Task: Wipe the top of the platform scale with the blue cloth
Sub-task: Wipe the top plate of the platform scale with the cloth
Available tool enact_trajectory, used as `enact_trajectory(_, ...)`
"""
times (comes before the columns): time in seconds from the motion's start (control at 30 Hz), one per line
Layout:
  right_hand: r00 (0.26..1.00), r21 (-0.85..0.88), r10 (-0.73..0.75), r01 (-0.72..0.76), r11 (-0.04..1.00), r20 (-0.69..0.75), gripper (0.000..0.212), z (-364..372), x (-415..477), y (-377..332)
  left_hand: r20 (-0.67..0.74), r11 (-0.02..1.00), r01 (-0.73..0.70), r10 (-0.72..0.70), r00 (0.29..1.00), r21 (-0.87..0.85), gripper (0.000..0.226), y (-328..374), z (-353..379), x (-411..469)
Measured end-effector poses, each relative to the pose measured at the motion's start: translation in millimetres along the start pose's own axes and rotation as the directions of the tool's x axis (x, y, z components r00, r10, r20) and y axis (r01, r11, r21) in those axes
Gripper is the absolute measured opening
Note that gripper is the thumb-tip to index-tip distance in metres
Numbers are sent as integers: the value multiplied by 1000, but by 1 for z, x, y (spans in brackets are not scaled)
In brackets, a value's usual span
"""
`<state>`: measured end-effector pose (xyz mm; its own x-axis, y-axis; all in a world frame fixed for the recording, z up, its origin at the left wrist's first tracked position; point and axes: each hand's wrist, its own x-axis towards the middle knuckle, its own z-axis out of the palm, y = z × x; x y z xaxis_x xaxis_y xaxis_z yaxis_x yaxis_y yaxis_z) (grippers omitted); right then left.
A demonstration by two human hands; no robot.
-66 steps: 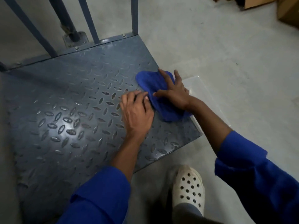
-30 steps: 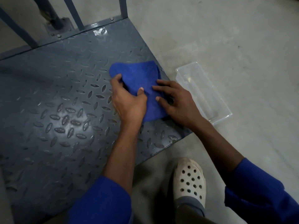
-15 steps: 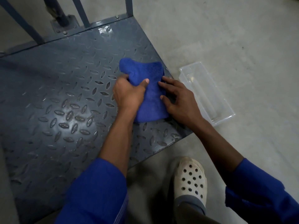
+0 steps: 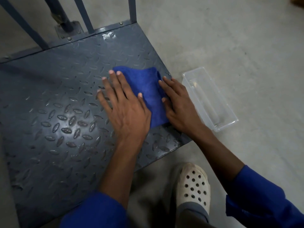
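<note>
Both hands press flat, palms down, side by side. The left hand (image 4: 126,111) has its fingers spread wide and pointing toward the far side, thumb angled right. The right hand (image 4: 179,104) lies just right of it, fingers together (thumb tucked toward the left hand). Both forearms are bare, with blue sleeves (image 4: 256,199) pushed up at the near edge.

- A pale grey concrete floor (image 4: 230,38) fills the scene, scuffed and faintly stained.
- A clear plastic tub (image 4: 209,99) sits on the floor.
- Blue-grey metal rails (image 4: 132,9) rise at the top edge, with a bolted post base (image 4: 68,30) beside them.
- Overhead light gives a soft glare.
- A brown cardboard corner (image 4: 297,0) shows top right.
</note>
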<state>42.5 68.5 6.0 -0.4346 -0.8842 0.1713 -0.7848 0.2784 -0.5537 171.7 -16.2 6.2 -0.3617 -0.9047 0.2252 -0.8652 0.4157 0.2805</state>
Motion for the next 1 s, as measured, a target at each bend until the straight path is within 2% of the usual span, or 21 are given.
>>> enact_trajectory(0.07,999,-1,-39,39,999,-10,50,-1,3,-1,-10,996,-61,60,998,-60,72,4,1,-13)
enact_trajectory(0.13,998,-8,-59,59,998,6,49,0,7,-2,6,975,38,-38,999,-220,74,6,4,-8)
enact_trajectory(0.2,998,-9,-59,59,998,29,48,2,9,-4,42,902,185,-183,982,-391,83,4,8,8)
enact_trajectory(0.27,998,-8,-49,50,999,35,47,4,9,-4,79,859,242,-231,970,-452,82,1,14,26)
enact_trajectory(0.37,1000,35,-15,14,999,25,49,3,8,-7,67,804,203,-200,978,-559,52,-3,23,38)
enact_trajectory(0.47,1000,88,10,-8,996,-21,54,-2,10,-9,91,669,162,-141,986,-725,37,-5,23,37)
enact_trajectory(0.5,999,90,6,-3,996,-32,55,-3,11,-8,58,701,114,-104,993,-704,37,-7,23,35)
enact_trajectory(0.53,999,79,-6,8,997,-34,56,-4,13,-7,-1,790,54,-70,998,-611,36,-9,26,33)
enact_trajectory(0.57,999,58,-26,28,998,-24,56,-4,14,-5,-54,889,9,-38,998,-457,32,-12,30,30)
enact_trajectory(0.6,999,31,-53,53,998,-10,55,-4,14,-4,-89,948,1,-31,996,-319,27,-13,32,28)
enact_trajectory(0.73,991,-16,-133,133,991,-13,49,-4,14,-2,-127,997,-33,24,992,-68,24,-12,29,28)
enact_trajectory(0.8,988,-29,-155,154,988,-26,46,-4,14,-3,-130,996,-87,83,988,-25,34,-12,22,21)
enact_trajectory(0.9,983,-43,-186,185,982,-8,44,-5,16,0,-5,983,-170,170,985,-74,56,-10,14,-20)
enact_trajectory(1.0,971,-16,-227,229,973,68,46,-5,14,6,82,975,-174,186,979,-135,62,-10,21,-57)
